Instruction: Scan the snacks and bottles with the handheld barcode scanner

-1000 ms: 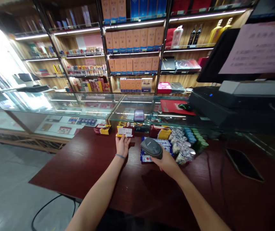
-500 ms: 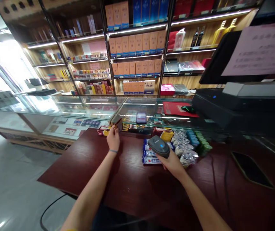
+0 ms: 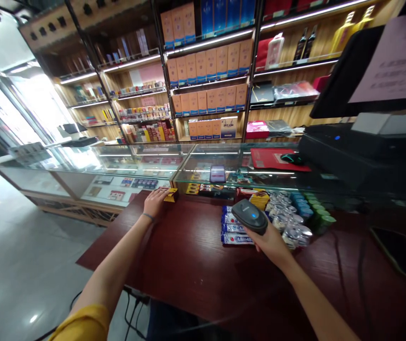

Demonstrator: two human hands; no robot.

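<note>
My right hand (image 3: 267,241) grips a grey handheld barcode scanner (image 3: 250,215) with a blue light, held just above a short stack of blue-and-white wrapped bars (image 3: 234,229) on the dark red wooden counter (image 3: 196,265). My left hand (image 3: 155,201) reaches to the counter's far left corner and rests palm down on a pile of red-and-yellow packs (image 3: 169,194), fingers closed over the top pack. A thin bracelet circles that wrist.
Small tins and round green and blue containers (image 3: 295,218) crowd the counter to the right of the scanner. A glass display case (image 3: 189,166) runs behind, with a red mat and mouse (image 3: 288,158). A black till unit (image 3: 359,151) stands right; stocked shelves (image 3: 206,71) fill the back wall.
My left hand carried a red-and-yellow pack from in front of the scanner leftward and set it down on the pile at the counter's corner. The scanner hand stayed roughly where it was.
</note>
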